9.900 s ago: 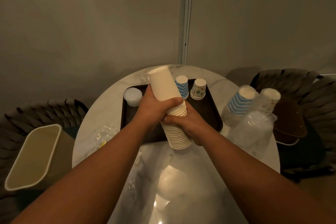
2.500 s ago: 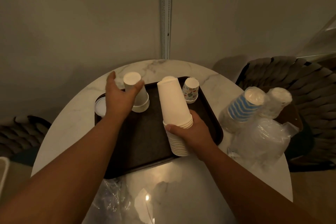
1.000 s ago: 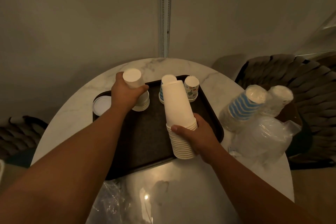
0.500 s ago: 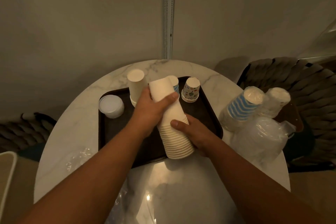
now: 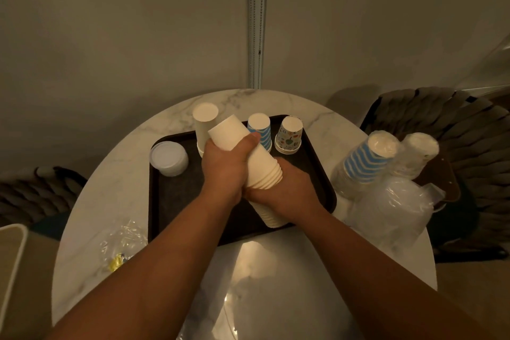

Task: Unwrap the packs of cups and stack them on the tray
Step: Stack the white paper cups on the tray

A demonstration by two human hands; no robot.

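Observation:
Both my hands hold a long stack of plain white cups (image 5: 262,168), tilted over the dark tray (image 5: 176,201). My left hand (image 5: 226,165) wraps the upper section, and my right hand (image 5: 284,190) grips the lower section. On the tray's far side stand a short white cup stack (image 5: 204,121), a blue-striped stack (image 5: 260,127) and a patterned stack (image 5: 289,135), all upside down. A white lidded stack (image 5: 169,159) sits at the tray's left end. Two wrapped packs, one blue-striped (image 5: 364,160) and one whitish (image 5: 416,152), lie to the right.
The round marble table (image 5: 116,174) carries crumpled clear wrap (image 5: 124,237) at the left and a heap of clear plastic (image 5: 397,210) at the right. Woven chairs (image 5: 452,130) flank the table. A beige bin (image 5: 8,259) stands at the lower left.
My left hand set down the short white stack on the tray's far left and came back onto the long stack. The long stack's upper section now tilts further left.

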